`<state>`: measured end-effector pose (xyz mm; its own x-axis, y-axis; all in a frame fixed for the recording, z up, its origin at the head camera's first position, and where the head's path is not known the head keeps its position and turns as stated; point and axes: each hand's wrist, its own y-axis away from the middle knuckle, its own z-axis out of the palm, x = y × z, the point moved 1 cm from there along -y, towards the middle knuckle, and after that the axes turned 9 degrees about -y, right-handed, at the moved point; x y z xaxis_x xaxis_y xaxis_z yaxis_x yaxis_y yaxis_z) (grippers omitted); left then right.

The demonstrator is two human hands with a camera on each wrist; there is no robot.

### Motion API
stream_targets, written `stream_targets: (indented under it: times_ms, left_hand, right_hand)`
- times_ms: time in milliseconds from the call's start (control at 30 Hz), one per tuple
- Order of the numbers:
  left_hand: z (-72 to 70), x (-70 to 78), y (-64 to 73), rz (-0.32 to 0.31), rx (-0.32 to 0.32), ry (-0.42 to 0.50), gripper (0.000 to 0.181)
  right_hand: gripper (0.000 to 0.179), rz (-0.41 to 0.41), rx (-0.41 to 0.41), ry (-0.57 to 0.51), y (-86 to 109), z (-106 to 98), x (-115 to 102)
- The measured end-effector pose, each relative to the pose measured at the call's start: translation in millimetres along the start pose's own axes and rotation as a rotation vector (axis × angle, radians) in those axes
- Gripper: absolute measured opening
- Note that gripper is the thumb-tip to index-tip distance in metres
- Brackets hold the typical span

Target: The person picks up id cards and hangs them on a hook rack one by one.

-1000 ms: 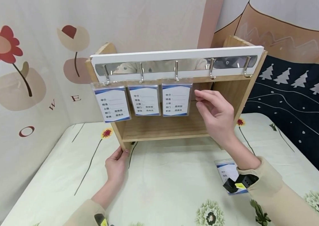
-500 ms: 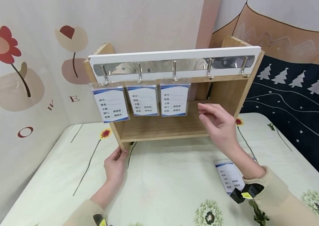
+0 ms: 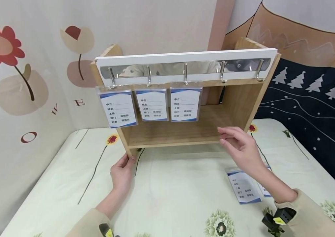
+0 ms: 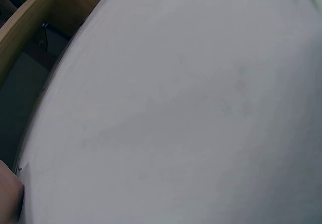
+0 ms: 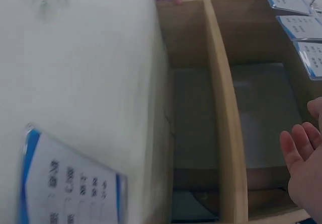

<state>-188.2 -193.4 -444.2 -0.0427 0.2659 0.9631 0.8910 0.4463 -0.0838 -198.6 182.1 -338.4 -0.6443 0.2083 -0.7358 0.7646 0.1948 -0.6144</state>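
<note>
Three clear-sleeved name badges hang from the left, second and middle hooks of the rack: the left badge (image 3: pixel 118 108), the second badge (image 3: pixel 152 105) and the third badge (image 3: pixel 185 104). My left hand (image 3: pixel 122 176) grips the lower left corner of the wooden shelf (image 3: pixel 170 135) that bears the rack. In front of the shelf's right side, my right hand (image 3: pixel 241 149) is apart from everything, its fingers loosely bent and holding nothing. Below it lies a flat badge (image 3: pixel 244 187); another badge (image 3: pixel 265 190) is partly hidden by my right forearm.
The white hook rack (image 3: pixel 167 57) runs across the shelf's top front. Its fourth hook (image 3: pixel 222 72) and right hook (image 3: pixel 259 70) bear no badge. A flower-patterned cloth (image 3: pixel 170 184) covers the surface below. Printed curtains stand behind and at both sides.
My right hand has come down and to the right, away from the hanging third badge towards the badges on the cloth. My left hand stays on the shelf's corner.
</note>
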Motion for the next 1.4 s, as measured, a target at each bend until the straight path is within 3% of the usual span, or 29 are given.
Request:
stream_targets:
  times_ms: [200, 533, 833, 1067, 1400]
  left_hand:
    - [1.1, 0.9, 0.9, -0.003, 0.003, 0.001, 0.041]
    - [1.3, 0.4, -0.3, -0.010, 0.010, 0.008, 0.042]
    - [1.7, -0.9, -1.4, -0.009, 0.012, 0.012, 0.042]
    - [1.7, -0.2, 0.0, -0.007, 0.011, 0.014, 0.042]
    - [1.9, 0.9, 0.4, -0.013, 0.014, 0.014, 0.042]
  right_hand:
    - [0.038, 0.030, -0.039, 0.069, 12.9, -13, 8]
    - [0.045, 0.172, -0.139, 0.097, 39.7, -27, 31]
    - [0.051, 0.306, -0.301, 0.075, 59.5, -34, 54]
    - [0.053, 0.383, -0.316, 0.077, 65.5, -38, 60]
    - [0.057, 0.385, -0.333, 0.171, 67.2, -46, 64]
